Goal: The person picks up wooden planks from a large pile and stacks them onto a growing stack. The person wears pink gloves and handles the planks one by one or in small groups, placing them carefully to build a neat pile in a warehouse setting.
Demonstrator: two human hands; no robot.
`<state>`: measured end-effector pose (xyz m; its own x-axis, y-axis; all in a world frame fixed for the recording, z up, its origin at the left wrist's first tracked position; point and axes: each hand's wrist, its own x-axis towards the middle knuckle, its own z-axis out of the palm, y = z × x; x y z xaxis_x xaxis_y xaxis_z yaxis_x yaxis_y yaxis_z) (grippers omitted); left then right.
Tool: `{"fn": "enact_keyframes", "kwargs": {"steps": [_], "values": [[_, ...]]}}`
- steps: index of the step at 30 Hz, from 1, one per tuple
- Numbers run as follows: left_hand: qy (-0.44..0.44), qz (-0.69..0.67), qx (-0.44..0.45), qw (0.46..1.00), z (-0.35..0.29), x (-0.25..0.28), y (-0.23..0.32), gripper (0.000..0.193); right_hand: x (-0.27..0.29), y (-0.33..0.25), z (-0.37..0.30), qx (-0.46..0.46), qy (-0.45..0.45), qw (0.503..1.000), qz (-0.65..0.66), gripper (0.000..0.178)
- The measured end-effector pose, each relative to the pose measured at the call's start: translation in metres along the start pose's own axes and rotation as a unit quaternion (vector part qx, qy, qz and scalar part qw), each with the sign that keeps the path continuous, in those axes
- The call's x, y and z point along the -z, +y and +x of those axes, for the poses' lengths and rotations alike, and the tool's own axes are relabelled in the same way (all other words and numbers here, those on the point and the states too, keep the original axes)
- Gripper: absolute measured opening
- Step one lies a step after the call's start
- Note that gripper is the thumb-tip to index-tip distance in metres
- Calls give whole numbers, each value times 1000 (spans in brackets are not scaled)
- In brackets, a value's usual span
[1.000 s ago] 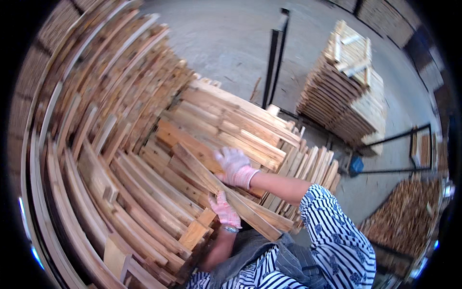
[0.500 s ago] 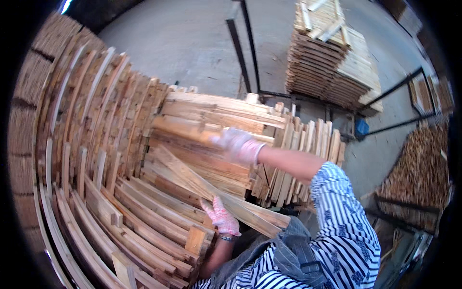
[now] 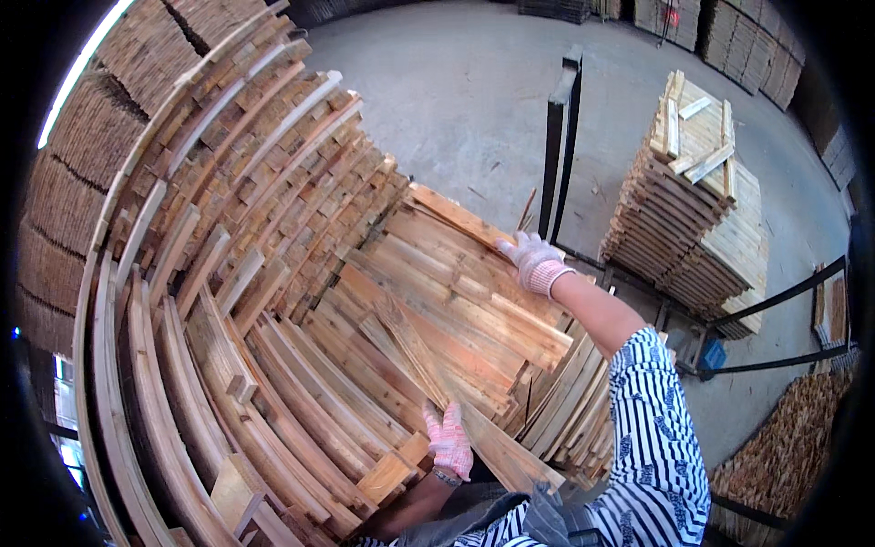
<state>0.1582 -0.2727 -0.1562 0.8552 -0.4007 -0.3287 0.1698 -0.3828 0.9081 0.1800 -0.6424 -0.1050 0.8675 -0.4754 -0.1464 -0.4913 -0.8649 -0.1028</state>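
Note:
My left hand, in a pink-and-white glove, is closed at the edge of a few thin wooden boards. These lie slantwise over the near part of a stack of planks, their near ends by my apron. My right hand, in a pale glove, reaches to the stack's far edge. Its fingers are bent over a long narrow plank lying along that edge; the palm hides the plank's right end.
Tall rows of stacked lumber rise at the left, with long boards nearer me. A black metal post stands beyond the stack. Farther right are a pallet-like wood pile, a blue object and a heap of thin sticks.
My right hand has moved to the stack's far edge, where a plank now lies. The view has turned, shifting the scene. My left hand stays by the slanted boards.

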Motion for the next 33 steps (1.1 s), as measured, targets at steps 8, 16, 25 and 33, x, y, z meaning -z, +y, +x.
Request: {"fn": "enact_keyframes", "kwargs": {"steps": [8, 16, 25, 33], "values": [[39, -40, 70, 996, -10, -6, 35, 70, 0, 3, -1, 4, -30, 999, 33, 50], [-79, -135, 20, 987, 6, -14, 31, 71, 1, 20, 5, 5, 34, 993, 114, 55], [-114, -447, 74, 884, 27, -70, 88, 52, 64, -72, -184, 42, -100, 918, 381, 80], [-276, -300, -40, 912, 34, -122, 160, 60, 47, -9, -179, -68, 2, 873, 483, 90]]}}
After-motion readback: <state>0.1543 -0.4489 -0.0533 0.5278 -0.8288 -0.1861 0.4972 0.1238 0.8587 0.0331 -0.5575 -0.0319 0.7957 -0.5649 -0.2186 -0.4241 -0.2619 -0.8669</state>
